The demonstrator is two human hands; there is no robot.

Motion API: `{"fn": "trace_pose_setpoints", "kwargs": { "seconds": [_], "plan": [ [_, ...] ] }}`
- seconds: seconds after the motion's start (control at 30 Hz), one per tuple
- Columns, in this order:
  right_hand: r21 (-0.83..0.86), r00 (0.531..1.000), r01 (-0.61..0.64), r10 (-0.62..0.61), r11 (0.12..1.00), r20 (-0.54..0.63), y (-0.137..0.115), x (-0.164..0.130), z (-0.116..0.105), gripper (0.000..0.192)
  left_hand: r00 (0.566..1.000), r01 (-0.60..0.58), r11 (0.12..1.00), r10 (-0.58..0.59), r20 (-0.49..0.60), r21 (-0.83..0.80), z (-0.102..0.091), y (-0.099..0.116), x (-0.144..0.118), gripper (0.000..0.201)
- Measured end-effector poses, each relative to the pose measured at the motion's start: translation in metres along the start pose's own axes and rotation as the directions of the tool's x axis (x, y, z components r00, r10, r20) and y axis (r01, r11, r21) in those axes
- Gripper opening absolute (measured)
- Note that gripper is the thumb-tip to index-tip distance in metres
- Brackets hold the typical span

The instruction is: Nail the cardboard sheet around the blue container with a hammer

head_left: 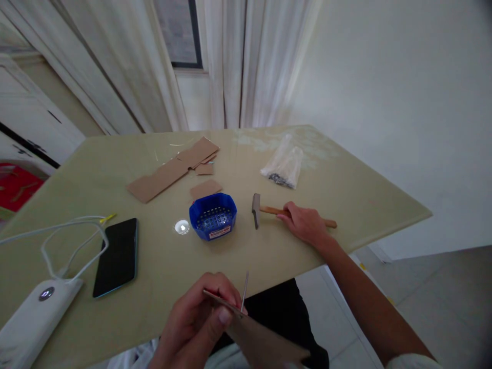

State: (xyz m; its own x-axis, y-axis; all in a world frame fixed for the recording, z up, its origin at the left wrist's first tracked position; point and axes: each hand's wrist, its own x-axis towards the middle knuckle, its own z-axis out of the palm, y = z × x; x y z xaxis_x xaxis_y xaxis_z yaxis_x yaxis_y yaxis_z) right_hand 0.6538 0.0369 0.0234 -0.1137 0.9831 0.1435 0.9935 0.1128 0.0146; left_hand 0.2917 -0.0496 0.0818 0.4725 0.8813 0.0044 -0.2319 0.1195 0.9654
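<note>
My left hand (200, 320) is near the table's front edge, pinching a strip of brown cardboard (265, 341) together with a thin metal nail (245, 291) that stands upright on it. My right hand (303, 223) rests on the table over the wooden handle of a small hammer (257, 209), whose grey head lies to the left of the fingers. A blue plastic basket (212, 216) holding several small dark nails sits between the two hands.
Brown cardboard pieces (172, 169) lie at the back of the beige table (96, 169). A clear bag of nails (284, 164) is at the back right. A black phone (117, 256), white cable (69, 241) and white power bank (31, 320) lie on the left.
</note>
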Motion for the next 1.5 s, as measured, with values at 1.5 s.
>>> {"fn": "trace_pose_setpoints", "kwargs": {
  "seconds": [1.5],
  "plan": [
    [0.401,0.781,0.625,-0.529,0.67,-0.332,-0.047,-0.021,-0.029,0.081,0.991,0.128,0.883,-0.133,0.021,-0.451,0.001,-0.027,0.019,0.03]
  ]
}}
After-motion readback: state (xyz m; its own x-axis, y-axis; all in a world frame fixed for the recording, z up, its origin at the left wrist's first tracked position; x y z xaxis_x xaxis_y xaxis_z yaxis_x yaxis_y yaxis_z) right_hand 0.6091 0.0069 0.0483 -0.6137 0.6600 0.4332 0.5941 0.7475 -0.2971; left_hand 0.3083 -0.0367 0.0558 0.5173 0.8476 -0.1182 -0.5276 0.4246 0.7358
